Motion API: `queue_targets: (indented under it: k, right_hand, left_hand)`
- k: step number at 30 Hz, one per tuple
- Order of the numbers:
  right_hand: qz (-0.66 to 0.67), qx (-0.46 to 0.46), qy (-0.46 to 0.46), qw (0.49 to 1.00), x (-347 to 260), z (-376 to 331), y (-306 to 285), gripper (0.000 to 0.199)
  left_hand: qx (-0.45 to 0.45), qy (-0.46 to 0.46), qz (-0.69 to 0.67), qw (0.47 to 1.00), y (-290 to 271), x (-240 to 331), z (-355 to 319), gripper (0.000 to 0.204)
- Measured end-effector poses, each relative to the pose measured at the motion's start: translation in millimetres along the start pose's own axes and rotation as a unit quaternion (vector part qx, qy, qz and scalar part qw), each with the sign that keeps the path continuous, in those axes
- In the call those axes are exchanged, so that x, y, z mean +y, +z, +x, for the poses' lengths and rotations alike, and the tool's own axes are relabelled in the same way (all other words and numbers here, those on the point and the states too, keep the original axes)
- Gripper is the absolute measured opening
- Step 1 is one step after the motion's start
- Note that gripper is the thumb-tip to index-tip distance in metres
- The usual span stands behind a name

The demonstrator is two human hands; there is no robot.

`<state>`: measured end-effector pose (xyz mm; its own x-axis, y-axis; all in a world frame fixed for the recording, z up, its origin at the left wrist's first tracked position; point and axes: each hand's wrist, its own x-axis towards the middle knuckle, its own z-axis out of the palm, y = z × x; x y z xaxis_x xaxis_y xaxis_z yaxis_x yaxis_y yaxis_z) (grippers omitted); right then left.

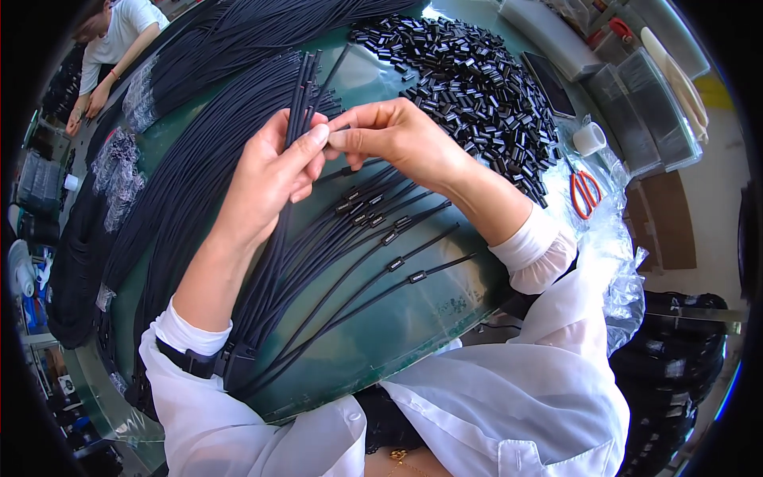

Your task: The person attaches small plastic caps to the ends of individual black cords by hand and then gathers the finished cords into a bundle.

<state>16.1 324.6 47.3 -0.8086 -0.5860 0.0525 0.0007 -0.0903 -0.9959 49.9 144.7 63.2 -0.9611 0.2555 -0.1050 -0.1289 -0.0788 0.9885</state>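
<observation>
My left hand (270,171) is closed round several thin black cords (306,87), their ends sticking up above the fist. Fingertips pinched together, my right hand (397,139) meets the left thumb beside these cords; a small dark bit shows between its fingers, too hidden to name. Below both hands, several cords carry short black sleeves with pale printing, such as the front sleeve (418,277). These cords fan out across the green tabletop (373,334). Beyond my right hand lies a large heap of small, shiny black sleeves (477,79).
Long bundles of black cords (199,151) cover the table's left and far side, partly wrapped in clear plastic. To the right are red-handled scissors (585,195), a white spool (589,139), a dark phone-like slab (548,83) and clear plastic boxes (636,111). Another person (119,48) works at far left.
</observation>
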Motion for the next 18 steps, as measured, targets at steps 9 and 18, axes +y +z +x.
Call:
queue_targets:
  k: [9,18]
  right_hand:
    - [-0.264,0.010,0.002,0.965,-27,-9,-70,0.026]
    - [-0.662,0.225,-0.029,0.714,19,8,-107,0.018]
  left_hand:
    - [0.007,0.067,0.213,0.975,-37,-4,-4,0.025]
    - [0.008,0.058,0.118,0.991,2,2,4,0.024]
